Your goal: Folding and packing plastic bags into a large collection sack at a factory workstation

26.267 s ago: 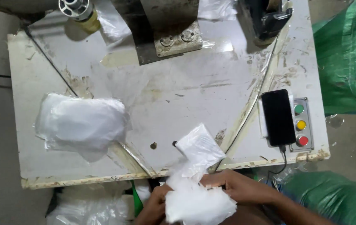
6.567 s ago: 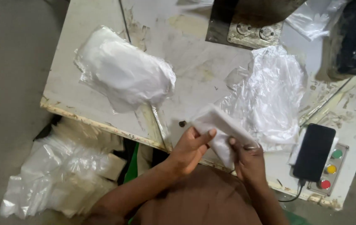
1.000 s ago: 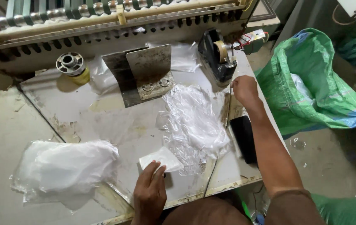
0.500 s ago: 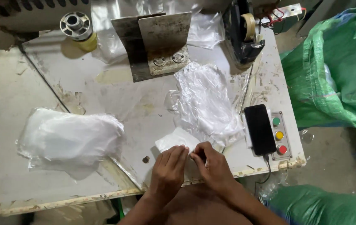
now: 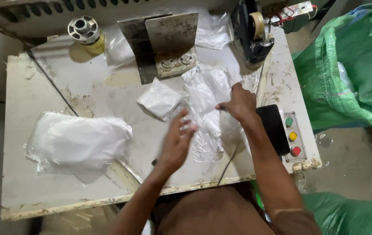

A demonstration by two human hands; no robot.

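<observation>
The one folded white packet [image 5: 160,100] now lies free mid-desk, released since half a second ago. The left hand [image 5: 177,141], blurred, fingers loosely spread and empty, hovers beside it; the right hand [image 5: 238,104] presses flat on one clear plastic bag [image 5: 210,109]. One full bag [image 5: 79,141] sits at the desk's [image 5: 20,109] left; three coloured buttons [image 5: 292,136] sit at its right.

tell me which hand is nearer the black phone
Right. The right hand rests on the clear bags just left of the phone, almost touching it. The left hand is farther left, across the bags.
</observation>
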